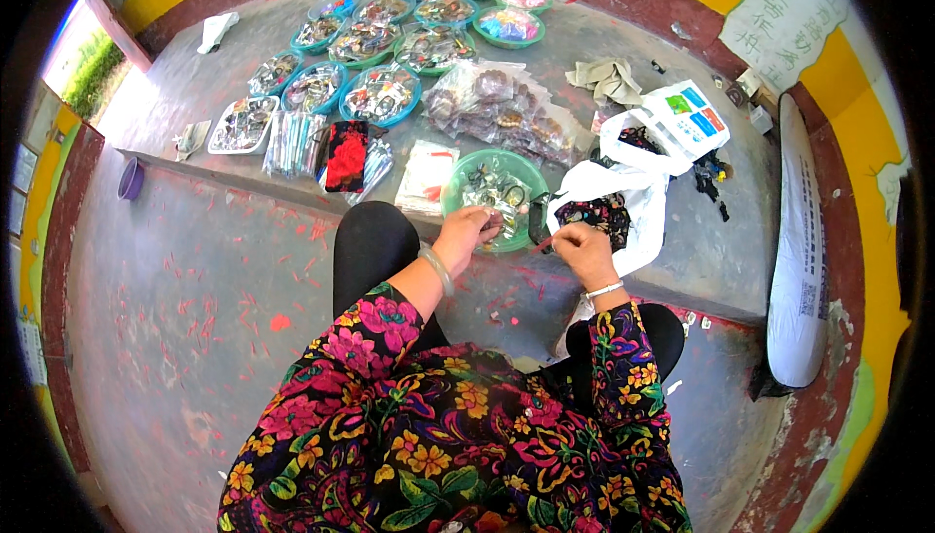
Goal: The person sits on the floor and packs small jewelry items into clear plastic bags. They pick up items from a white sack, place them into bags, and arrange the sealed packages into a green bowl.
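My left hand [470, 230] is at the near left rim of a green basin [451, 190], its fingers closed together in a pinch. Whatever lies between them is too small to make out. The basin holds small clear packets [495, 185]. To the right, my right hand [585, 253] is pinched, with a small dark reddish bit [545, 244] at its fingertips; its kind does not show. Just beyond that hand stands an open white plastic bag [645, 231], filled with dark patterned items [606, 219]. A dark strap-like thing [538, 217] hangs between basin and bag.
Several basins [381, 93] of small packaged goods cover the raised grey ledge [716, 270]. Clear bags of bead-like items [506, 110] lie in the middle. A red and black phone-shaped thing [347, 156] rests on bundled packets. A long white wrapped roll [797, 251] leans at the right.
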`<action>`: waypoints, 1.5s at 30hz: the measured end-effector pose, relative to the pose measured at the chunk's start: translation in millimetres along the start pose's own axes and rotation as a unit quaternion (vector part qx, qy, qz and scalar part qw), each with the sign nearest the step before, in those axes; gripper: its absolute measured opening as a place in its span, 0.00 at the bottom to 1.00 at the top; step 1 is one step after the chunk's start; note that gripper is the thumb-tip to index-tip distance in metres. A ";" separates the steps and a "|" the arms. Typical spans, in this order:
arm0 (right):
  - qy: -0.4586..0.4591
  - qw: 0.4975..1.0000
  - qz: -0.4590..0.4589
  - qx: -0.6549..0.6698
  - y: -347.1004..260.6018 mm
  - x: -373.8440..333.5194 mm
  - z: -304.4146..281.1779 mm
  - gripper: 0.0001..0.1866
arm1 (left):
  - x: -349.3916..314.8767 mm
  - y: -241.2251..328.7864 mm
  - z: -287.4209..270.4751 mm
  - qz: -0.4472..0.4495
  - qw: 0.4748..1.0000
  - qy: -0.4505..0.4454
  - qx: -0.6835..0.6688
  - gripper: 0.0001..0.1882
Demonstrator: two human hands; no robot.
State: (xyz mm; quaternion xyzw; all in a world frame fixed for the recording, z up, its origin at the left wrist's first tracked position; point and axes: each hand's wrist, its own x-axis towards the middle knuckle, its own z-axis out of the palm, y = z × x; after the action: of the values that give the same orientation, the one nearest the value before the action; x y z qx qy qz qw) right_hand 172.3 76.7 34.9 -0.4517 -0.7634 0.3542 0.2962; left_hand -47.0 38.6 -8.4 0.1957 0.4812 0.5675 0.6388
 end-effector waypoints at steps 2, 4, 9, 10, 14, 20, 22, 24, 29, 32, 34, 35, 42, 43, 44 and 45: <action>-0.075 0.996 -0.030 -0.043 -5.5 -6.3 8.6 0.06 | -0.7 -0.2 -1.0 0.002 1.000 0.003 -0.001 0.11; -0.126 0.984 -0.080 -0.097 -2.3 -13.8 23.1 0.06 | -1.1 2.1 -0.9 0.002 1.000 0.005 0.003 0.11; -0.138 0.963 -0.154 -0.175 -4.3 -30.2 42.0 0.04 | -6.3 4.4 1.6 0.006 1.000 -0.018 0.011 0.11; -0.133 0.961 -0.154 -0.187 -5.4 -32.4 46.0 0.04 | -7.0 5.2 1.6 0.006 1.000 -0.019 0.015 0.11; -0.145 0.961 -0.125 -0.199 -9.1 -40.3 57.3 0.05 | -3.5 1.2 -0.3 0.010 0.999 -0.033 0.018 0.11; -0.132 0.977 -0.076 -0.151 -17.2 -51.9 68.7 0.21 | -8.7 7.3 4.8 -0.002 1.000 -0.018 0.020 0.11; -0.122 0.981 -0.054 -0.144 -25.7 -54.9 68.9 0.19 | -10.4 9.2 6.8 -0.004 1.000 -0.012 0.027 0.11; -0.109 0.983 -0.059 -0.139 -26.8 -57.8 70.1 0.17 | -8.5 5.8 4.2 0.001 1.000 -0.027 0.014 0.11; -0.112 0.991 -0.051 -0.058 -30.3 -59.2 55.6 0.08 | -4.6 3.1 1.7 0.004 0.999 -0.043 0.004 0.11; -0.078 0.995 0.052 0.038 -45.6 -63.6 9.4 0.05 | -4.1 1.9 -1.5 0.007 0.999 -0.050 -0.006 0.11; 0.011 0.976 0.131 0.176 -60.1 -75.7 -34.8 0.03 | -4.5 1.9 -0.7 0.006 0.999 -0.053 0.009 0.11; 0.055 0.967 0.117 0.218 -60.9 -82.7 -55.8 0.04 | -3.9 -0.1 -2.9 0.005 0.998 -0.056 0.014 0.11; 0.279 0.850 0.015 0.447 4.4 -171.3 -175.1 0.06 | -14.5 5.7 6.4 -0.010 0.998 -0.066 0.017 0.10; 0.288 0.825 0.048 0.484 21.6 -187.7 -179.0 0.06 | -15.1 6.6 9.3 -0.019 0.997 -0.064 0.026 0.10; 0.295 0.796 0.081 0.522 47.0 -205.2 -177.1 0.07 | -16.4 6.0 10.5 -0.022 0.997 -0.067 0.022 0.10; 0.302 0.762 0.112 0.562 71.4 -225.6 -171.7 0.07 | -17.2 6.3 10.5 -0.025 0.997 -0.070 0.022 0.10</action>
State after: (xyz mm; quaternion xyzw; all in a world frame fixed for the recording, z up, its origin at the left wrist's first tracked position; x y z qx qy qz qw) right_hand 433.2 -54.9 45.8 -0.3701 -0.2421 0.5956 0.6706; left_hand -39.7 27.8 8.2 0.2371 0.4528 0.5257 0.6800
